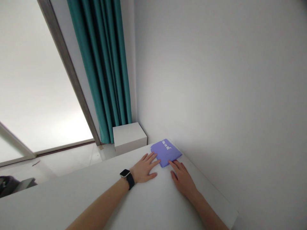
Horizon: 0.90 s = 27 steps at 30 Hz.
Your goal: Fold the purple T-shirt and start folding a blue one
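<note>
A folded purple cloth point(166, 152) with white characters on it lies at the far corner of a white table point(72, 191), close to the wall. My left hand point(145, 168) lies flat on the table with fingers spread, its fingertips touching the cloth's left edge. A dark-strapped watch point(127, 176) is on that wrist. My right hand point(182, 178) also lies flat with fingers stretched out, its fingertips at the cloth's near edge. Neither hand holds anything.
A white wall point(216, 80) runs along the table's right side. Beyond the table stand a white box-like stand point(129, 135), a teal curtain point(105, 70) and a large bright window point(31, 80). A dark object point(9, 185) sits at the far left on the floor.
</note>
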Motion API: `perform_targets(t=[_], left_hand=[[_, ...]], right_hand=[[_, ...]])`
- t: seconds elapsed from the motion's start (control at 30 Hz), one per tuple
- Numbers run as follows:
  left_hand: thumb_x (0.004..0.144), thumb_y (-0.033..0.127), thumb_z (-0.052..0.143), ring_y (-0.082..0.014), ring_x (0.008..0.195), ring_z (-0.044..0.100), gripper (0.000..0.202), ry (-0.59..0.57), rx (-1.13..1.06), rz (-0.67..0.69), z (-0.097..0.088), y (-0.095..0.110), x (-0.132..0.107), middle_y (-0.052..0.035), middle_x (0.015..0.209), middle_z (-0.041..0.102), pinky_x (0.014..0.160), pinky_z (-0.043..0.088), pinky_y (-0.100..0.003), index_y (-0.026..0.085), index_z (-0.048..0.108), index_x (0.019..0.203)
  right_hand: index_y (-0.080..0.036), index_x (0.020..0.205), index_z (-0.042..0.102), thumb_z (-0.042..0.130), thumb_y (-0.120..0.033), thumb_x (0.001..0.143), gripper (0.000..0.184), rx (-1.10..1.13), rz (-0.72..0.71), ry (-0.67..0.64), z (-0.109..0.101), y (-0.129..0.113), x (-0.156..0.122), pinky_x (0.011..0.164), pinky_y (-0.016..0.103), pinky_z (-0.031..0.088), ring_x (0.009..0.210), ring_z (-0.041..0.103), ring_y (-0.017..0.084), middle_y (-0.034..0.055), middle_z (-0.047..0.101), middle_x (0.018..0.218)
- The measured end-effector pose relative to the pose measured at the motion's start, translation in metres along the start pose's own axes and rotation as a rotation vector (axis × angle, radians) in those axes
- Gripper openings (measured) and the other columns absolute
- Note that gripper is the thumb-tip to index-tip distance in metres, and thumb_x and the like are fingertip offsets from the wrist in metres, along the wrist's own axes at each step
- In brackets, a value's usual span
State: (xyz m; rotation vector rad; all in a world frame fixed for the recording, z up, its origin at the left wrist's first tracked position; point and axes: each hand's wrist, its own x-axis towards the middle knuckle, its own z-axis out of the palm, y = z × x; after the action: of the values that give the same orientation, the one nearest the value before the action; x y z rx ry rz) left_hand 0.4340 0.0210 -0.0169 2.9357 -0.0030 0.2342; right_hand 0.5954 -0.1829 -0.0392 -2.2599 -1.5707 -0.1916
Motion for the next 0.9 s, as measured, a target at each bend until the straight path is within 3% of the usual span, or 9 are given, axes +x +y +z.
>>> perform_targets(t=[0.5,0.9], left_hand=[[0.092,0.043,0.052,-0.0242,0.145,0.028,0.059,0.067,-0.040,-0.058,0.004,0.002,0.020,-0.0130,0.158,0.028,0.118,0.023,-0.048,0.023,0.040,0.146],[0.093,0.043,0.051,-0.0247,0.142,0.034,0.059,0.111,-0.037,-0.110,0.009,0.005,0.017,-0.0093,0.158,0.032,0.118,0.024,-0.047,0.026,0.038,0.148]], right_hand=[[-0.018,0.148,0.039,0.035,-0.023,0.094,0.054,-0.097,0.111,-0.017,-0.002,-0.010,0.000,0.115,0.045,0.027,0.135,0.042,0.022,0.0114,0.051,0.143],[-0.016,0.148,0.039,0.034,-0.025,0.095,0.054,-0.128,0.135,-0.061,-0.005,-0.013,0.000,0.116,0.043,0.024,0.139,0.038,0.022,0.0104,0.047,0.148]])
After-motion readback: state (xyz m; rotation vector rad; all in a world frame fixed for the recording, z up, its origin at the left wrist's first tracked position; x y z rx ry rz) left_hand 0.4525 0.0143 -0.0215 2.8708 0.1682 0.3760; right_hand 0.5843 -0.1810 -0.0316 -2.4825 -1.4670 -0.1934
